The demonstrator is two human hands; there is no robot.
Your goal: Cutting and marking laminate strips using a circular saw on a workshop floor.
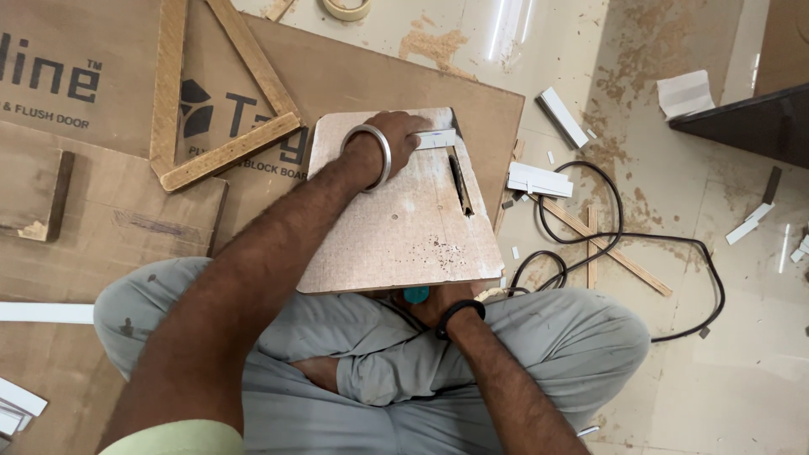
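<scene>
On the far edge of the small wooden board [404, 219] — the head view's one clear landmark — the left hand [400, 135] lies palm down, fingers pressed over a short white strip [438, 139]. The strip sits at the board's far right corner, just beyond the top of a dark slot [461, 185] cut into the board. Its long axis runs left to right, across the slot rather than along it, and only its right end shows past the fingertips. The left hand is thus clenched down on the strip, pinning it flat, with a metal bangle [371, 152] around the wrist.

Under the board's near edge goes the right hand [447, 305], a dark band at its wrist. It is mostly hidden by the board, beside a teal part [415, 294] that peeks out there, so I cannot tell whether it grips anything. Of the two, the left is plainly the one on the strip — the right is well apart from it, the whole board lying between.

Right of the board, on the floor [742, 371], lie more white strips [539, 179], a looping black cable [640, 240] and thin wooden battens [607, 244]. Left of the board rests a triangular wooden frame [221, 93] on large brown sheets [109, 211]; beyond the board's far side, a roll of tape [346, 8].
</scene>
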